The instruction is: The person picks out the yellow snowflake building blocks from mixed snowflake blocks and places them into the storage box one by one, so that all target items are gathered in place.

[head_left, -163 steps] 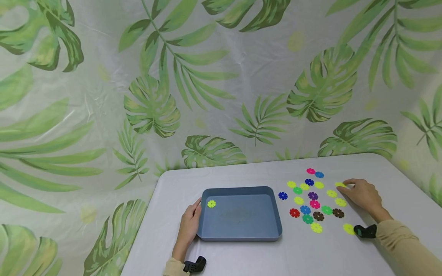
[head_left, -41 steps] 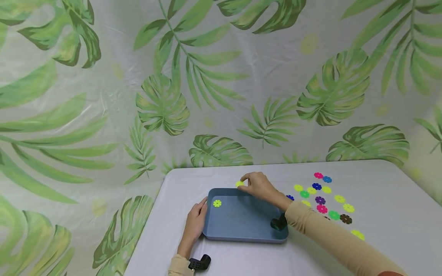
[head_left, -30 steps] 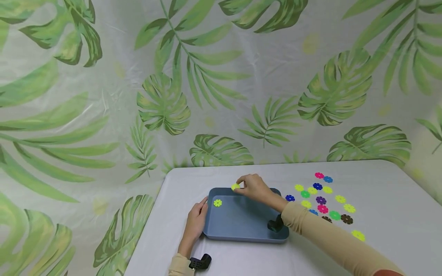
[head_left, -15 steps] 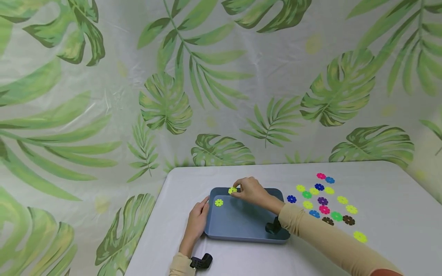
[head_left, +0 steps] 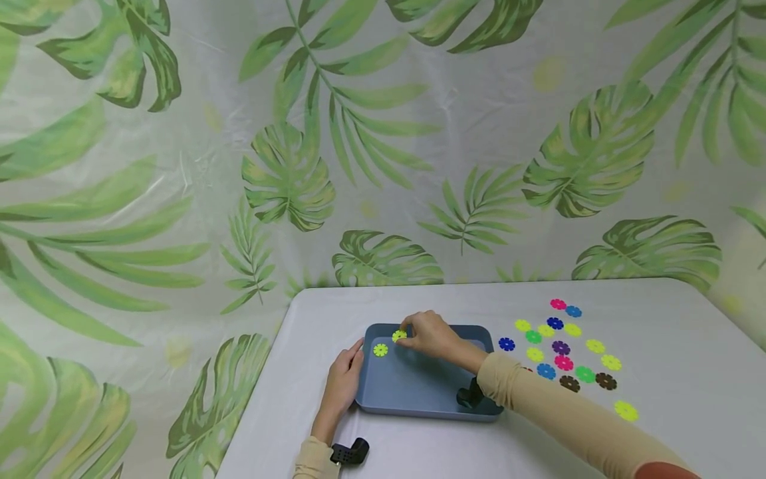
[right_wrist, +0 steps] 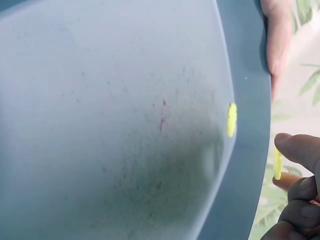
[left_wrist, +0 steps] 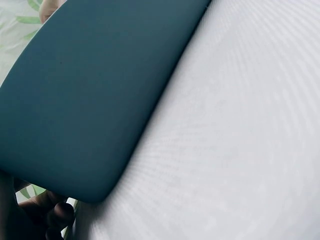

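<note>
No text, label, brand, number or sign can be read in any of the views.

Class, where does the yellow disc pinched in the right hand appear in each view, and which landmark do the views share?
Head: the yellow disc is slightly right of centre, below mid-height, in the right hand.
Left wrist: not in it.
Right wrist: the disc is towards the right edge, below mid-height.
Shared landmark: the blue-grey tray.
</note>
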The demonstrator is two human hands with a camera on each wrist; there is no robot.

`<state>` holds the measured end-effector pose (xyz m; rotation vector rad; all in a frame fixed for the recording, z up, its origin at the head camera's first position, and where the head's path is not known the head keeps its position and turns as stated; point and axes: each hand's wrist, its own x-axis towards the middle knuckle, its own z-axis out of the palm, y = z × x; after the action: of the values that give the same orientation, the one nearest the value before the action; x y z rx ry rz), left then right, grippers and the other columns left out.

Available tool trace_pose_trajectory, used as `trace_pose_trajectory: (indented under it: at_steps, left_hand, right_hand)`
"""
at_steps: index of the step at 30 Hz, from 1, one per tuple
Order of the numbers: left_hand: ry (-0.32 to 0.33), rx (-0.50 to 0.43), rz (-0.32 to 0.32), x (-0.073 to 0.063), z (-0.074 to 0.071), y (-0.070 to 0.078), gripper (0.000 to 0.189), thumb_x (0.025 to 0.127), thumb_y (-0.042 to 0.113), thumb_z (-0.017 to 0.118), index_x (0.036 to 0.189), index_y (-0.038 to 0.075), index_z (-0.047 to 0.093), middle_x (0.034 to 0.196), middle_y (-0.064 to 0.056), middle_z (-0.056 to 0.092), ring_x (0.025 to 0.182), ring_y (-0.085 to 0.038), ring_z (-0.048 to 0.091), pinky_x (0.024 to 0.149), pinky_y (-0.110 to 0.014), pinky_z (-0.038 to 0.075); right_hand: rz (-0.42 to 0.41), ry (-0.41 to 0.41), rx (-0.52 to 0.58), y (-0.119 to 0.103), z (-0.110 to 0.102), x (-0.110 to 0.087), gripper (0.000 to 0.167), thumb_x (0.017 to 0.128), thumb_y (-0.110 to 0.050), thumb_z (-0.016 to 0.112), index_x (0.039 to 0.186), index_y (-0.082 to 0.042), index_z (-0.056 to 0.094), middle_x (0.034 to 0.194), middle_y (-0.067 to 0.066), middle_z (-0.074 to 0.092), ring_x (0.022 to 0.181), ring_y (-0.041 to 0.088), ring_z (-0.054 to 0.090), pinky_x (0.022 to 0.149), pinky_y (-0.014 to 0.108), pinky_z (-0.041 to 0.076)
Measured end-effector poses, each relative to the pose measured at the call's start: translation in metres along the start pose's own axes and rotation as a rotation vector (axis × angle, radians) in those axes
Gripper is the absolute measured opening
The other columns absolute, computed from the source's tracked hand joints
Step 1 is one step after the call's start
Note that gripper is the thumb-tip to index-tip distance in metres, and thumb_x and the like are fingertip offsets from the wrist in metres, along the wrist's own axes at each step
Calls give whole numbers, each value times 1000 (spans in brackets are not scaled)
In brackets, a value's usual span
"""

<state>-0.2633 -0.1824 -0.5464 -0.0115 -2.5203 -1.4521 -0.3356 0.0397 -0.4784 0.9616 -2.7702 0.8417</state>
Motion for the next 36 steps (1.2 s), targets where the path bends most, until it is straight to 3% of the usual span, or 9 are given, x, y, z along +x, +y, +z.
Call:
trace_pose_trajectory:
  at_steps: [17,24,36]
  left_hand:
    - [-6,-3,12,1,0,-2,42,109,27,48,144,7,57,94,-3,60,77,-16,46,72,-32,39]
    - [1,-2,13,1,-1,-2,41,108,26,49,144,8,58,94,-3,61,78,-16,47,73,-32,39]
    - [4,-10,12,1,-1,-1,40,108,24,49,143,6,58,92,-2,60,77,-16,47,72,-32,39]
  right_hand:
    - [3,-52,-22,3,12,1,28,86,-23,84,102,-2,78,68,-3,64,53,7,49,59,30,44]
    - [27,-69,-35,6,16,0,28,86,-24,83,103,-3,78,82,4,71,60,9,53,62,33,48]
    - [25,-73,-28,8,20,-1,28,86,-22,83,102,0,78,90,10,74,66,13,60,67,39,52]
